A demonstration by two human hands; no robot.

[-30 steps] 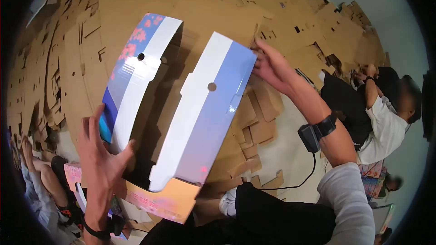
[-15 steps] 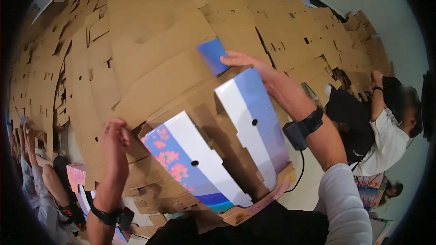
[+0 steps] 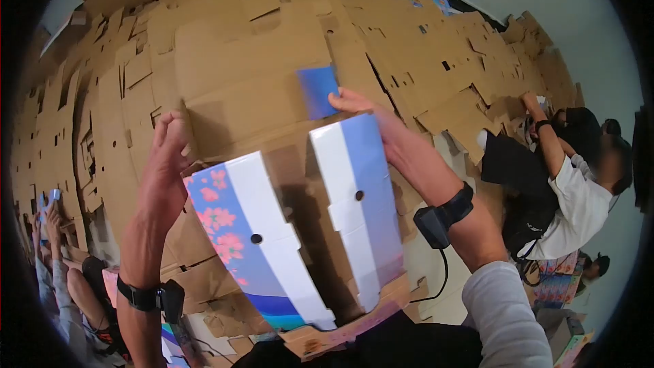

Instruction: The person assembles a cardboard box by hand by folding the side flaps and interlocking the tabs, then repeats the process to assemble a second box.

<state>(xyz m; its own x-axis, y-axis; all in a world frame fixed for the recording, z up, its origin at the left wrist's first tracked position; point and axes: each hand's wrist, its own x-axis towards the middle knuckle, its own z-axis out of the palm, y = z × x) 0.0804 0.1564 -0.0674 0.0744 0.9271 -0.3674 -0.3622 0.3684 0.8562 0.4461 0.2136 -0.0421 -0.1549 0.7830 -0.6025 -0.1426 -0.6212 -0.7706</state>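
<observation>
A cardboard box point(image 3: 238, 232) with a blue, white and pink-blossom print stands before me, its near end against my dark clothing. Its two printed side panels leave a long gap, with brown cardboard showing inside. At the far left corner my left hand point(image 3: 167, 146) has its fingers curled at the edge of a brown flap point(image 3: 238, 119). At the far right corner my right hand point(image 3: 361, 105) pinches a small blue flap point(image 3: 316, 92), which sticks out toward the left. The hidden sides of both flaps cannot be seen.
Flattened brown cardboard point(image 3: 252, 48) covers the surface ahead. A person in a white shirt point(image 3: 579, 211) sits at the right. Another person's hands point(image 3: 51, 221) hold something blue at the far left. A black cable point(image 3: 444, 279) hangs from my right wrist's strap.
My left hand has moved up and forward along the box's far left corner, and its fingers have closed at the brown flap. My right hand stays on the blue flap. The view has shifted.
</observation>
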